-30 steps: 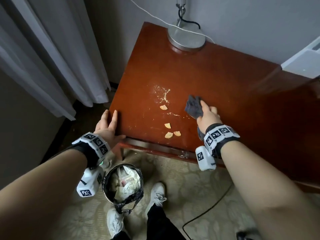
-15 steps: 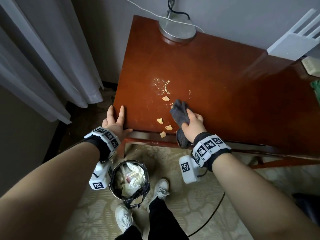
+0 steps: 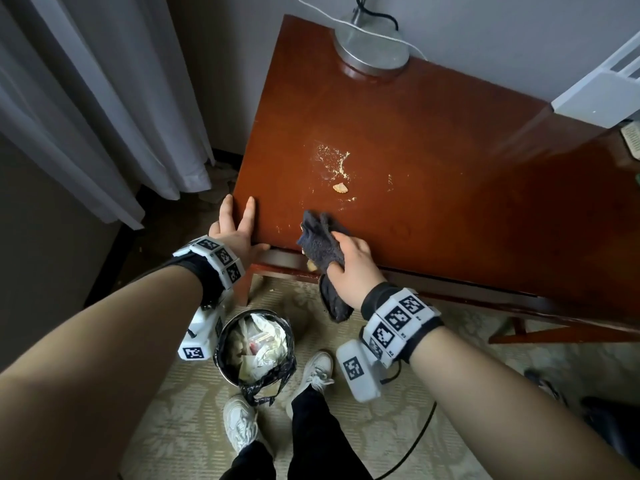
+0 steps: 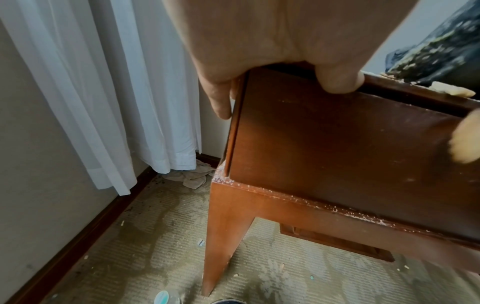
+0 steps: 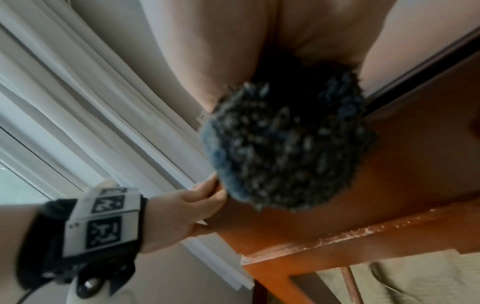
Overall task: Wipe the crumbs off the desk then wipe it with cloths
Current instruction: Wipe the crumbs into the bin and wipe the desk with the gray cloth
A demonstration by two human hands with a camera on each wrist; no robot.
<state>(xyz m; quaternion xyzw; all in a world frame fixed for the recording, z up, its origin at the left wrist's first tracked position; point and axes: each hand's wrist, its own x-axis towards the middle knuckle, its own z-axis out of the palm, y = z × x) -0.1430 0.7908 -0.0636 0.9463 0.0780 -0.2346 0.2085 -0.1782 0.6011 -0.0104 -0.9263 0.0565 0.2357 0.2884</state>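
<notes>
My right hand (image 3: 349, 268) grips a dark grey cloth (image 3: 320, 244) at the front edge of the reddish wooden desk (image 3: 433, 174), with part of the cloth hanging below the edge. A cracker piece (image 3: 311, 265) shows under the cloth at the edge, and the left wrist view has one piece (image 4: 451, 91) on the edge and a blurred one (image 4: 467, 139) in mid-air. One cracker piece (image 3: 340, 188) and fine crumbs (image 3: 332, 157) lie farther back. My left hand (image 3: 235, 226) rests on the desk's front-left corner, fingers straight, thumb (image 4: 337, 80) on the front face.
A round bin (image 3: 256, 344) with a black liner and rubbish stands on the carpet below the front-left corner, by my shoes. A metal lamp base (image 3: 370, 46) sits at the desk's back edge. White curtains (image 3: 104, 116) hang on the left. A black cable (image 3: 412, 448) crosses the carpet.
My right hand has swept the cloth left and toward the front edge, carrying three cracker pieces off the middle of the desk. My left hand has stayed on the corner.
</notes>
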